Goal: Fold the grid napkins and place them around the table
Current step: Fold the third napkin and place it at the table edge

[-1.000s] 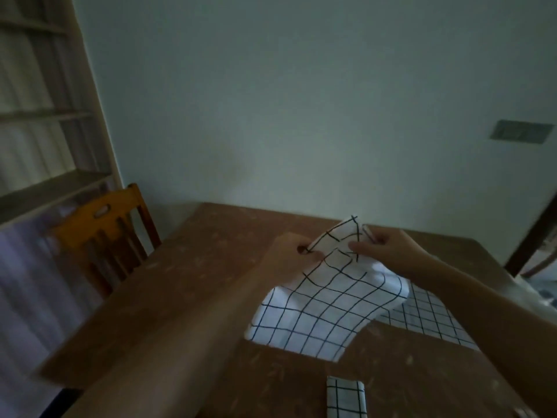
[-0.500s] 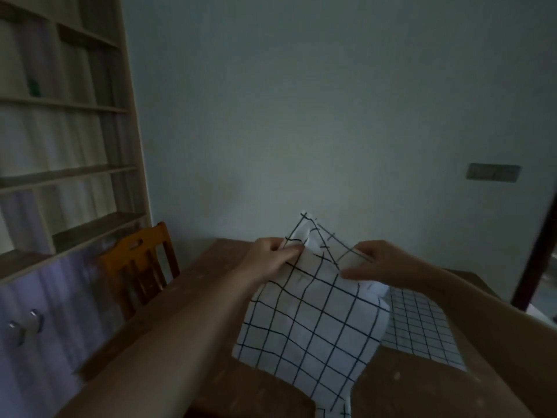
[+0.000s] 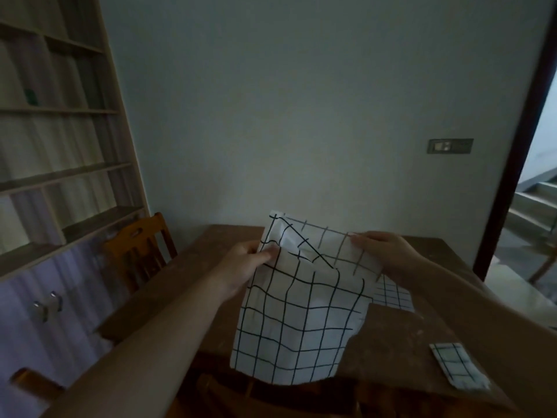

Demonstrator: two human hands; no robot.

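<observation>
White grid napkin held above table; left hand, right hand pinching top corners

A white grid napkin is held up above the near edge of the wooden counter, hanging down in loose folds. Its upper left edge is pinched by the left hand, and its upper right corner is pinched by the right hand. A second grid napkin is seen lying flat on the counter behind the held one, partly hidden by it. A small folded grid napkin is laid near the counter's near right corner. A wooden chair is set at the left edge of the counter, beside a shelving unit. A switch plate is mounted on the wall behind.
</observation>
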